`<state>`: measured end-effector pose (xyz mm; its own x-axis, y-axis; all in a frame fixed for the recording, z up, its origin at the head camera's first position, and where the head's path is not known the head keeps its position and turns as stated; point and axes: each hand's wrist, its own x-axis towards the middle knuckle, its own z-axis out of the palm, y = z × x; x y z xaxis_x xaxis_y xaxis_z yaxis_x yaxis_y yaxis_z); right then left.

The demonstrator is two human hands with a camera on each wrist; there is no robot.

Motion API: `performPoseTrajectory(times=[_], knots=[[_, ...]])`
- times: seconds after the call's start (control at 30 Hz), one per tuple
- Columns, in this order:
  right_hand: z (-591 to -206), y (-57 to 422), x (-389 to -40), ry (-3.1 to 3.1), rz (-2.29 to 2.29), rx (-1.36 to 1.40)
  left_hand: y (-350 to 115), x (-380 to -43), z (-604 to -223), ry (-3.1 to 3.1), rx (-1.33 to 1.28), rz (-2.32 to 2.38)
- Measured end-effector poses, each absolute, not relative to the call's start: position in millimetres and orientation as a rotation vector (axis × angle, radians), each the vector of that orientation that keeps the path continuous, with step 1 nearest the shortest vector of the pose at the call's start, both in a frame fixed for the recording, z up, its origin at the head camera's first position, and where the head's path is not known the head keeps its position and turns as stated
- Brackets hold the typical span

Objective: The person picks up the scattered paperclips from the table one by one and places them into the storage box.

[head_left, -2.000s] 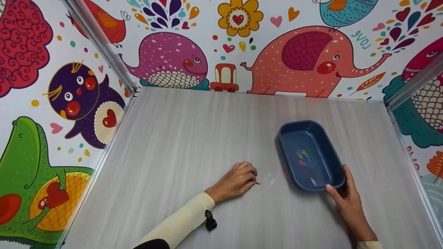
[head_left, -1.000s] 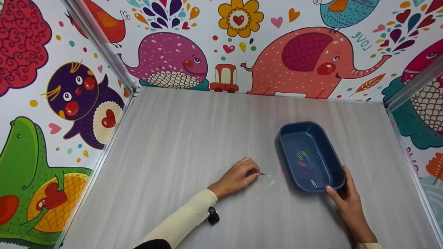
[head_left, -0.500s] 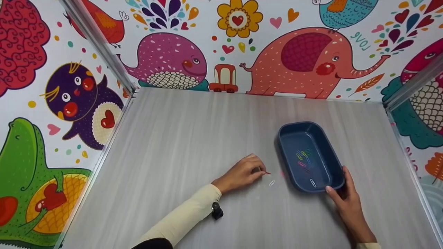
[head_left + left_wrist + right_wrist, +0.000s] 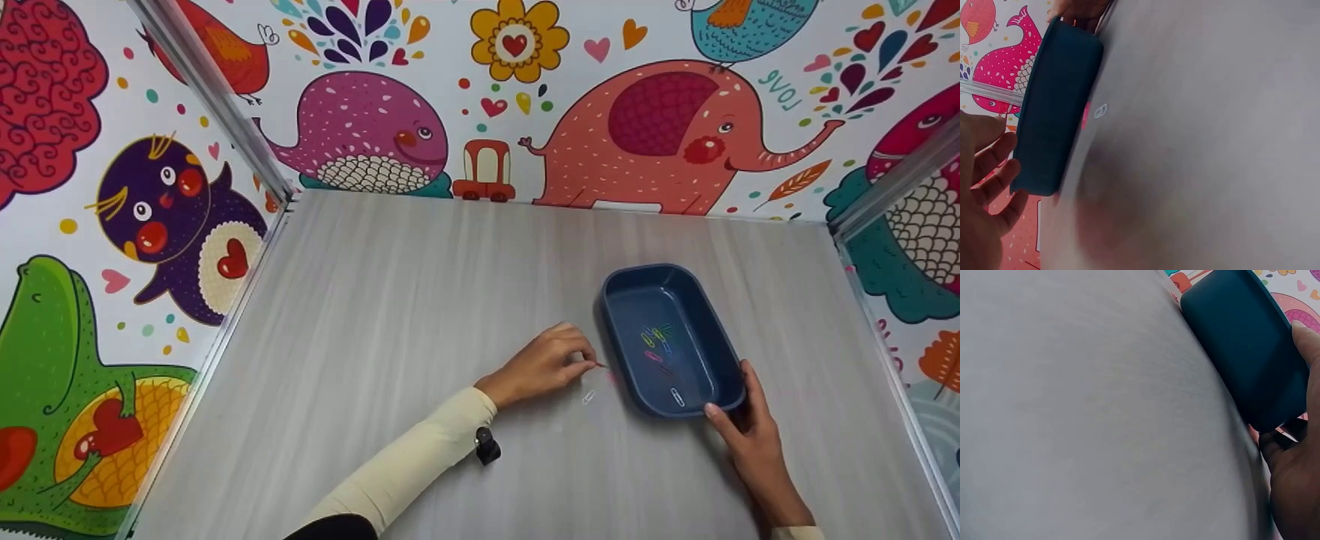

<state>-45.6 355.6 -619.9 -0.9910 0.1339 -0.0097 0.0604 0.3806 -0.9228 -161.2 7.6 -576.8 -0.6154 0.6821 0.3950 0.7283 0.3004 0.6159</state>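
My left hand (image 4: 538, 367) pinches a small red paper clip (image 4: 601, 365) between thumb and forefinger, just left of the blue tub. In the left wrist view, the other fingers (image 4: 996, 185) are spread loosely before the tub's side. My right hand (image 4: 759, 442) grips the near right corner of the tub (image 4: 716, 322), thumb at the rim. Inside lie several coloured paper clips (image 4: 654, 356), with a white paper clip (image 4: 678, 397) nearer the front. Another white paper clip (image 4: 589, 397) lies on the table below my left hand. Something small and pink (image 4: 612, 378) lies against the tub's left side.
The pale wood-grain table (image 4: 420, 292) is bounded by walls printed with cartoon animals (image 4: 652, 135). Metal rails (image 4: 210, 90) run up the wall corners. A black wrist device (image 4: 487, 446) sits at my left cuff.
My left hand has moved right and slightly away from me, carrying the red paper clip toward the tub. My right hand and the tub have stayed almost in place.
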Motion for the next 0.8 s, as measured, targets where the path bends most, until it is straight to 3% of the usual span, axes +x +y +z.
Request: performPoseTrajectory(times=[0.8], knots=[[-620.5,355.9,-45.1,-2.548,1.716,-0.175,39.7,-182.5,-554.2,-2.553,-1.437,-1.126]])
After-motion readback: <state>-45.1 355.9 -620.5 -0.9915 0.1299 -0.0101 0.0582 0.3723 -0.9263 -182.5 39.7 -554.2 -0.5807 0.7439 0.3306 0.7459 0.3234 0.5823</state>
